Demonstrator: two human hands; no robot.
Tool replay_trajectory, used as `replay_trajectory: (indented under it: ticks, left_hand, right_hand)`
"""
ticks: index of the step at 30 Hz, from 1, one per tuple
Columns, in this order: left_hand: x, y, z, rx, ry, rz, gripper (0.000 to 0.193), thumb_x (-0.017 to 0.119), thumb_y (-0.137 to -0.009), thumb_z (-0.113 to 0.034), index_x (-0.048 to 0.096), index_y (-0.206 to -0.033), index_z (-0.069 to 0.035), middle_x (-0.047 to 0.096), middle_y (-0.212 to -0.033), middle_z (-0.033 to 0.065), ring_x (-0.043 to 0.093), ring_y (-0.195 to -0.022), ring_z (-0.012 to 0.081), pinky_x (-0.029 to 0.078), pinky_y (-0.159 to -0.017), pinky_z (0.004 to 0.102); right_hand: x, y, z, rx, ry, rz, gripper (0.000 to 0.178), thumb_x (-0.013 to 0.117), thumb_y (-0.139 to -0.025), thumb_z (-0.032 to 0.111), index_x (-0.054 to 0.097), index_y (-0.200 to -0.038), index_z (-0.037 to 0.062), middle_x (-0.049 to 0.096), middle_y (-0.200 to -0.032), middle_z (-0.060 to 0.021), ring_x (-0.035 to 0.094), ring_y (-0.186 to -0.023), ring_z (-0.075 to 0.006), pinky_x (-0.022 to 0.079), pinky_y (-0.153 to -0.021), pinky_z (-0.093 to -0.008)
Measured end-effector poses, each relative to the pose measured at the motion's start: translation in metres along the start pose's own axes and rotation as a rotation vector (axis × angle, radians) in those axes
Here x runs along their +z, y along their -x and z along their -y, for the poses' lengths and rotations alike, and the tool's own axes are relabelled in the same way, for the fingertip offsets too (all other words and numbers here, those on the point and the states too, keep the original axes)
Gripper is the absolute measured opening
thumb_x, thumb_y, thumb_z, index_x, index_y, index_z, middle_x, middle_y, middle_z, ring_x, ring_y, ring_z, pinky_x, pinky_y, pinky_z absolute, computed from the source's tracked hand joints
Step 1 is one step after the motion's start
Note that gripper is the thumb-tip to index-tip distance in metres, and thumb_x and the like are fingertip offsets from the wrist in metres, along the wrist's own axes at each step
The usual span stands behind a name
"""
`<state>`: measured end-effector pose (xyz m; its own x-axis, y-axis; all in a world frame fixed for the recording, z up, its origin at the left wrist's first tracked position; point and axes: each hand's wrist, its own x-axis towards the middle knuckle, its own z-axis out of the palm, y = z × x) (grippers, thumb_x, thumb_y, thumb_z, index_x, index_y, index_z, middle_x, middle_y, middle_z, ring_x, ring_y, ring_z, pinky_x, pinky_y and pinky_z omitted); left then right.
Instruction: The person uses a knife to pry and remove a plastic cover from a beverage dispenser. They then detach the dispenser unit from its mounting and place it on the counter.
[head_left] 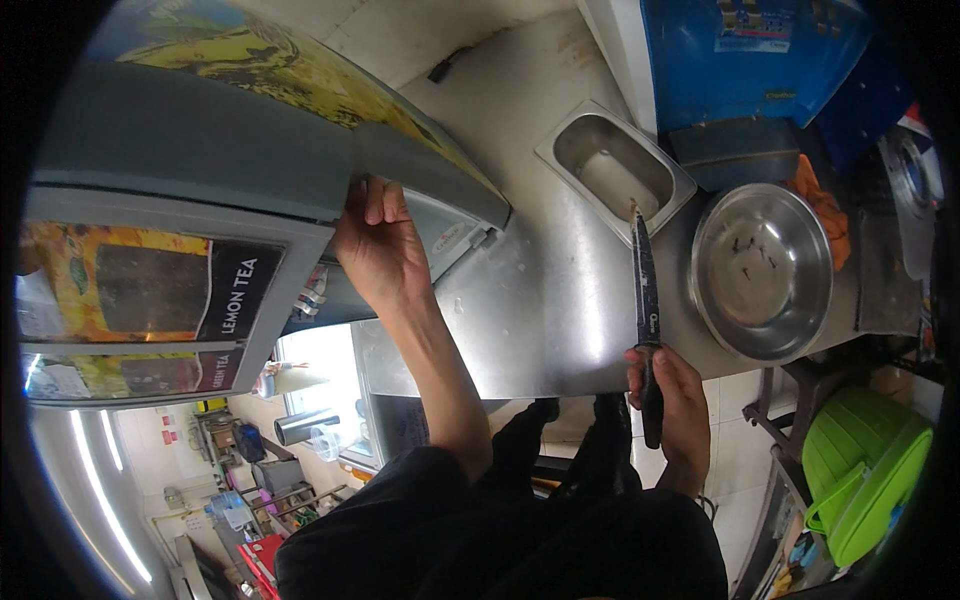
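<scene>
The right hand (678,400) closes its fingers round the handle of a dark knife (648,295), which crosses the steel surface's (510,330) near edge, tip at the metal pan (612,165); the left hand's (385,250) fingers curl narrowly at the grey machine's (200,140) edge; whether they grip, I cannot tell; a steel bowl (765,300) sits by the near edge, rightward.

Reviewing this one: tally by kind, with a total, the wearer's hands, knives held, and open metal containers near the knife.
Hands: 2 (left hand, right hand)
Knives: 1 (black-handled knife)
Metal containers: 2 (rectangular pan, round bowl)
Total: 5
</scene>
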<state>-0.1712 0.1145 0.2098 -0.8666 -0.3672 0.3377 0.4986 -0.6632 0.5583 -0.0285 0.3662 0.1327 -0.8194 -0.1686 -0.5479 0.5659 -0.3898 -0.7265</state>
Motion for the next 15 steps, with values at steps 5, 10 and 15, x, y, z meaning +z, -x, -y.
replay_trajectory:
  ticks: [5,10,15]
  left_hand:
    - [-0.005,-0.001,-0.007,-0.093,0.085,0.019,0.017,0.043,-0.09,0.0,0.038,-0.075,-0.006,0.027,-0.066,0.0035,0.031,-0.062,0.0141,0.032,-0.055,0.026]
    - [-0.004,0.003,0.001,0.122,-0.535,-0.007,0.017,0.043,-0.091,-0.007,0.039,-0.074,-0.006,0.031,-0.064,0.0032,0.033,-0.061,0.0136,0.032,-0.056,0.0281]
    - [0.001,0.007,0.015,0.295,-0.995,-0.128,0.021,0.041,-0.093,-0.016,0.042,-0.075,-0.005,0.042,-0.059,0.0045,0.039,-0.051,0.0126,0.035,-0.048,0.0282]
  right_hand:
    - [-0.004,-0.003,-0.001,0.006,-0.01,0.031,0.034,0.039,-0.097,0.029,0.059,-0.1,0.0017,0.051,-0.071,-0.0009,0.044,-0.061,-0.0084,0.036,-0.057,-0.0216]
    - [-0.004,-0.006,-0.004,-0.001,-0.042,0.066,0.034,0.039,-0.097,0.03,0.059,-0.101,0.0031,0.051,-0.072,0.0,0.044,-0.062,-0.0084,0.035,-0.058,-0.0215]
    - [-0.003,-0.004,-0.003,-0.015,-0.065,0.058,0.034,0.039,-0.097,0.028,0.057,-0.099,-0.0015,0.049,-0.071,-0.0031,0.044,-0.06,-0.0082,0.038,-0.054,-0.0211]
